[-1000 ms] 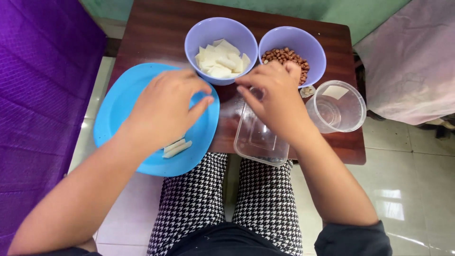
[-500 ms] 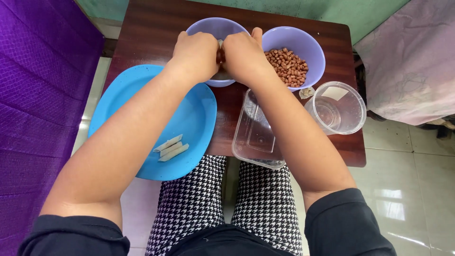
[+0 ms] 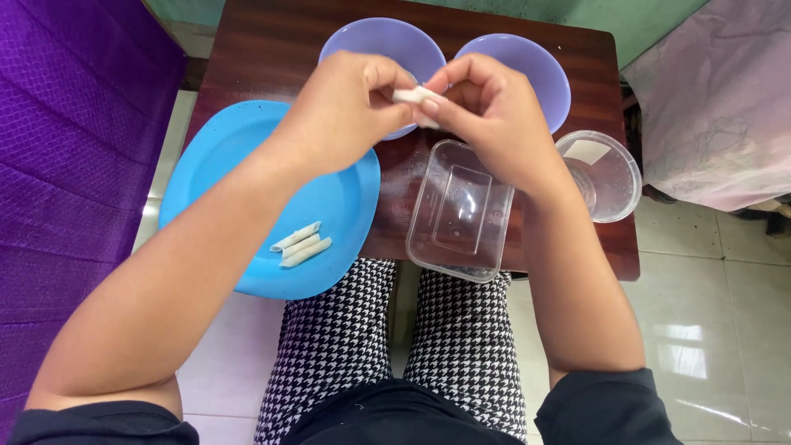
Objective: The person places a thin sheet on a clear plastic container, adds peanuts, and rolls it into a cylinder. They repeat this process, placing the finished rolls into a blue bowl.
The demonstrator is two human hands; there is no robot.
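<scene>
Head view: I judge rolling underway, left hand [image 3: 346, 103] and right hand [image 3: 486, 111] pinching a white wrapper [image 3: 409, 96]; next, blue plate [image 3: 214, 156] at nine o'clock.

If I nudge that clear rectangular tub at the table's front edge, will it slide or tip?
The clear tub looks thin-walled and empty, so it is probably very light and would slide easily on the table. Its near end seems to overhang the table edge, so a push toward the lap could tip it off. The walls would likely flex under a pinch.
</scene>
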